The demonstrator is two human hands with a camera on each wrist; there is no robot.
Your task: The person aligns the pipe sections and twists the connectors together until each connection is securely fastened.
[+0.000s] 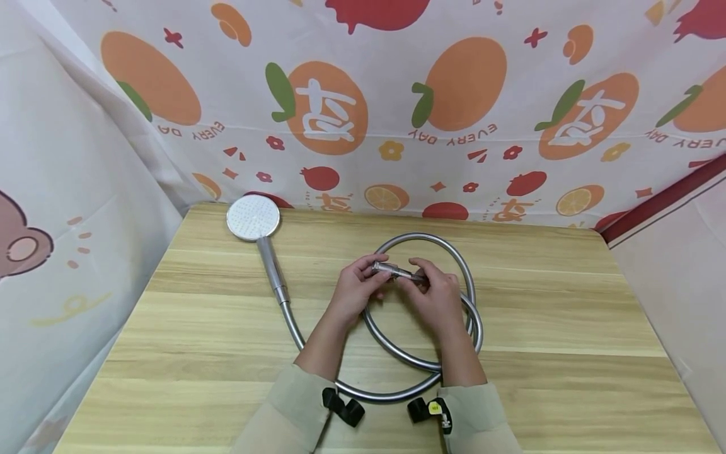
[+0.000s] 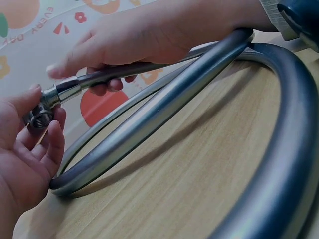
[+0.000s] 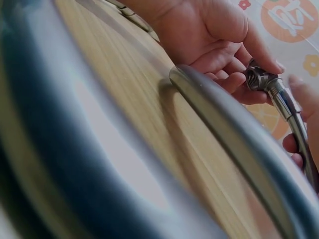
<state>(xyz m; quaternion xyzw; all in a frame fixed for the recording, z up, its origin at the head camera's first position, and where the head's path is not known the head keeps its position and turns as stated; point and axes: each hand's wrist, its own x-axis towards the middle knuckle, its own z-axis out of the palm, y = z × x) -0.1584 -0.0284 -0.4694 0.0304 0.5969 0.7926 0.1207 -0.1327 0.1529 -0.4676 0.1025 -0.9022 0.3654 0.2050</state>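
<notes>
My left hand (image 1: 351, 290) pinches a small chrome fitting (image 2: 44, 110) with a threaded opening, thumb on one side and fingers on the other. The fitting sits on the end of a grey metal shower hose (image 1: 418, 237). Just behind that end, my right hand (image 1: 439, 299) holds the hose, its fingertips curled underneath in the left wrist view. Both hands are raised over the loops of hose. At the back left lies a round shower head (image 1: 253, 217) with a white face, its grey handle (image 1: 272, 268) joined to the hose's other end.
Coils of hose spread over the wooden table (image 1: 567, 328) beneath and around my forearms. A white curtain (image 1: 391, 88) printed with fruit hangs along the table's back edge. Pale cloth (image 1: 85, 189) covers the left side, and a dark red strip (image 1: 660, 200) runs at the right.
</notes>
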